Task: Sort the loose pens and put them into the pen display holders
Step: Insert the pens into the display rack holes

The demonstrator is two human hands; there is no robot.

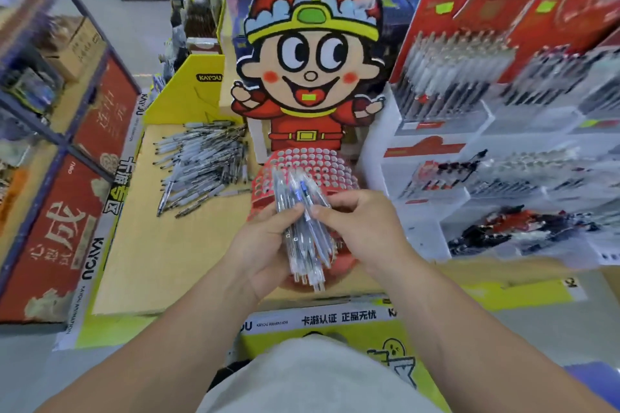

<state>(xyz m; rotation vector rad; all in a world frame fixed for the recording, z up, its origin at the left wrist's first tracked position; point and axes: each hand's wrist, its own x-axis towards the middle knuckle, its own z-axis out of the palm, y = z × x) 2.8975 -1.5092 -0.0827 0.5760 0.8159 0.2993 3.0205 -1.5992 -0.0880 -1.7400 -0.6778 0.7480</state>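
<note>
Both hands (268, 238) hold a pen bundle (303, 225)

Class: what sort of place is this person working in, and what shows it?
Probably a stationery shop: display racks on the right hold rows of pens, a heap of loose pens lies on the tan counter, and a cartoon-figure pen holder stands in the middle.

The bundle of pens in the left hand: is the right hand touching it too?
Touching. The head view shows the right hand pinching the bundle of pens near its middle, while the left hand grips it from below.
</note>
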